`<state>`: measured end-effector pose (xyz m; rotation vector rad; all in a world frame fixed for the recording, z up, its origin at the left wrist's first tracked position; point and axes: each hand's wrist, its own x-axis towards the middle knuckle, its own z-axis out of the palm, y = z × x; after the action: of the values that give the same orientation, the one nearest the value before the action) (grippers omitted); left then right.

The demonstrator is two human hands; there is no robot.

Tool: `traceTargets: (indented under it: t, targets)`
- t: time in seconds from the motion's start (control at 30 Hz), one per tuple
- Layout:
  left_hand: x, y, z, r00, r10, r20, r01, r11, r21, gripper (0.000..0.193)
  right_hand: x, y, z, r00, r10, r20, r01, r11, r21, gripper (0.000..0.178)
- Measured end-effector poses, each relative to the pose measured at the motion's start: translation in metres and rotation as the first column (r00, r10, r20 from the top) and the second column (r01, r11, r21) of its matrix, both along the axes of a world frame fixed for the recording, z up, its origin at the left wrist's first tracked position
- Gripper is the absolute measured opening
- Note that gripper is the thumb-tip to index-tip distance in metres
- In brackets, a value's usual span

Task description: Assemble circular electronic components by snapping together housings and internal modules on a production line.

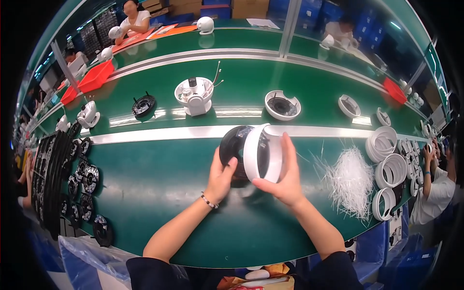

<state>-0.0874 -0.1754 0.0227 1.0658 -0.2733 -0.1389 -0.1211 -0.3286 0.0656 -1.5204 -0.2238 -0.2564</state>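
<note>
Above the green table, my left hand (220, 181) grips a round black disc (231, 145), thumb on its near face. A white plastic ring (251, 157) with a notch in its upper rim is held by my right hand (288, 181), fingers at its far side and thumb underneath. Both parts stand on edge, side by side. The ring overlaps the disc's right portion, and whether they touch I cannot tell. Dark material shows through the ring's opening.
Black discs (90, 179) and a tall black stack (46, 179) line the left. Right are a heap of thin white strips (352, 183) and stacked white rings (390, 171). Beyond a metal rail, a raised strip carries a white housing with wires (194, 96) and white-rimmed parts (282, 105). Other people work around.
</note>
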Motion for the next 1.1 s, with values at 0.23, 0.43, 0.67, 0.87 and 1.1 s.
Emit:
traceTargets:
  t: [0.23, 0.43, 0.67, 0.87, 1.1]
  targets:
    - [0.014, 0.013, 0.005, 0.997, 0.073, 0.035, -0.08, 0.958, 0.275, 0.02, -0.002, -0.01, -0.01, 0.998, 0.063, -0.003, -0.061, 0.956, -0.286, 0.106]
    - [0.001, 0.01, 0.008, 0.835, -0.419, -0.356, 0.219, 0.848, -0.483, 0.049, -0.001, 0.006, -0.013, 0.996, -0.056, 0.064, 0.078, 0.897, -0.435, 0.108]
    - [0.01, 0.013, 0.0, 0.773, -0.478, -0.417, 0.232, 0.825, -0.516, 0.061, 0.001, 0.002, -0.01, 0.982, -0.067, 0.178, 0.162, 0.786, -0.596, 0.112]
    - [0.003, 0.002, -0.01, 0.913, -0.33, -0.241, 0.237, 0.907, -0.348, 0.047, -0.006, 0.008, -0.004, 0.97, 0.066, -0.233, -0.02, 0.981, 0.195, 0.107]
    - [0.001, 0.01, -0.003, 0.785, -0.599, -0.158, 0.432, 0.713, -0.552, 0.072, -0.007, 0.007, -0.017, 0.999, -0.029, -0.044, 0.016, 0.96, -0.28, 0.111]
